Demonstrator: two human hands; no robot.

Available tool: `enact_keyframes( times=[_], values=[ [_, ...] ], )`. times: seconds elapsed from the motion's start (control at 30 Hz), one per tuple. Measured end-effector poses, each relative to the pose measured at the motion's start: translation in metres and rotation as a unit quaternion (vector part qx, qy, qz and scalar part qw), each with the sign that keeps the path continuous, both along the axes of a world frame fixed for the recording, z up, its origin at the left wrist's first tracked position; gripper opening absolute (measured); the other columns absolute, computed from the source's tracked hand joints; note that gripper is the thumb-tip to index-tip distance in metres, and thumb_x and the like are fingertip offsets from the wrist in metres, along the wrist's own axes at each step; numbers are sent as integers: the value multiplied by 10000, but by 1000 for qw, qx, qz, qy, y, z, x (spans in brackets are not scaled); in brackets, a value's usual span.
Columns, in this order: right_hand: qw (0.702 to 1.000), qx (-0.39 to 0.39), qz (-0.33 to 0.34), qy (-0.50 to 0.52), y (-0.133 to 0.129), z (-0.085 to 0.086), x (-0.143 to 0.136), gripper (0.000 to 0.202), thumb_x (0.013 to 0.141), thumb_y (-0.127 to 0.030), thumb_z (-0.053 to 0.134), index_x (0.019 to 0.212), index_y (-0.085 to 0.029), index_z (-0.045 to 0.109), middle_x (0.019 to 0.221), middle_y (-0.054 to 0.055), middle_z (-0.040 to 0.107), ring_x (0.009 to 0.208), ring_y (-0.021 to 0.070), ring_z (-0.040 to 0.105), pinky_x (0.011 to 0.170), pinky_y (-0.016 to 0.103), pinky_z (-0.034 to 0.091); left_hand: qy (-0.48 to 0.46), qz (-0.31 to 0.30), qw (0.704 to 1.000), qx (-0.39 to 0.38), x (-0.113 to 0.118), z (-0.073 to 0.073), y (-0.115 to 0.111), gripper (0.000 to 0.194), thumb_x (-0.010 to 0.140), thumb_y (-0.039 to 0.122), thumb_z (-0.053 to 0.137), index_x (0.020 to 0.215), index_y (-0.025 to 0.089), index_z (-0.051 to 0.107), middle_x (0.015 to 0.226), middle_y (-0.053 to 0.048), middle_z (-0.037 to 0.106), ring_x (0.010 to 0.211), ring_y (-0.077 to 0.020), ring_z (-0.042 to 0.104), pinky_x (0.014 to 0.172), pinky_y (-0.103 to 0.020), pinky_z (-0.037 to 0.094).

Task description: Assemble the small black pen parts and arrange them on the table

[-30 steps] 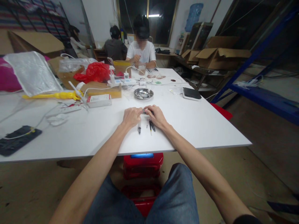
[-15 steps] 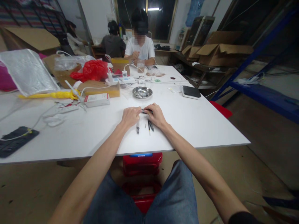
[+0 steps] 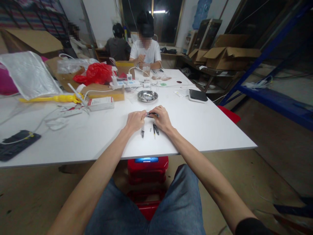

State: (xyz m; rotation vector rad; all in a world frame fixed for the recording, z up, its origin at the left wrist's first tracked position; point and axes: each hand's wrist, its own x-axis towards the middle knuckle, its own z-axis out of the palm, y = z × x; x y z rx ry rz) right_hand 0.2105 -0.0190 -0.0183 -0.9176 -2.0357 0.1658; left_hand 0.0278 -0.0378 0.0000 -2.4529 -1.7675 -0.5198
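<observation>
Over the near middle of the white table (image 3: 207,133), my left hand (image 3: 136,120) and my right hand (image 3: 161,118) meet fingertip to fingertip. Both are closed on a slim dark pen part (image 3: 148,114); much of it is covered by fingers. Just below them lie loose pen pieces: a clear barrel with a dark tip (image 3: 142,133), a small spring (image 3: 150,130), a thin refill (image 3: 154,130) and a black pen piece (image 3: 156,128). Beyond my hands stands a shiny metal bowl (image 3: 147,96) with something small and dark inside.
Left are a white box (image 3: 100,103), a yellow tool-like object (image 3: 53,98), a red plastic bag (image 3: 96,73), cables and a black power strip (image 3: 18,143). A black-and-white device (image 3: 197,96) lies right. Across the table sits a person in white (image 3: 146,52); a red stool (image 3: 148,173) is below.
My view has shifted slightly. Both hands remain together around the dark pen part, with small changes in finger position. The loose pieces keep their arrangement.
</observation>
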Motion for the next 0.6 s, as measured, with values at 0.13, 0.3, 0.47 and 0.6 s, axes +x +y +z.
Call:
enact_keyframes(
  times=[0.13, 0.3, 0.47, 0.6],
  values=[
    [1000, -6, 1, -7, 0, 0, 0, 113, 969, -186, 626, 973, -194, 739, 971, 78, 729, 975, 252, 565, 886, 393, 414, 5, 10, 1000, -1, 0, 0, -1, 318, 1036, 290, 390, 1011, 240, 703, 956, -80, 776, 947, -268, 702, 704, -346, 351],
    [997, -51, -14, -52, -3, 2, -1, 206, 1026, -271, 558, 988, -194, 745, 922, 77, 741, 927, 251, 555, 861, 396, 396, 22, 8, 1000, -6, 1, -1, -2, 301, 1030, 288, 405, 999, 242, 701, 980, -78, 776, 941, -260, 702, 698, -341, 358],
    [998, -49, -17, -34, -4, 3, -1, 167, 988, -194, 567, 907, -196, 712, 890, 68, 724, 908, 247, 553, 848, 389, 396, 31, 18, 999, -6, 2, -2, -2, 292, 1025, 279, 411, 1019, 243, 701, 970, -81, 774, 929, -272, 707, 683, -351, 352],
    [999, -32, -5, 15, -5, 5, 1, 144, 921, -109, 557, 908, -196, 672, 929, 78, 702, 934, 250, 559, 856, 382, 423, 7, 25, 1000, -2, 0, -4, -2, 293, 1033, 274, 406, 1048, 242, 697, 946, -77, 770, 919, -272, 705, 687, -356, 367]
  ],
)
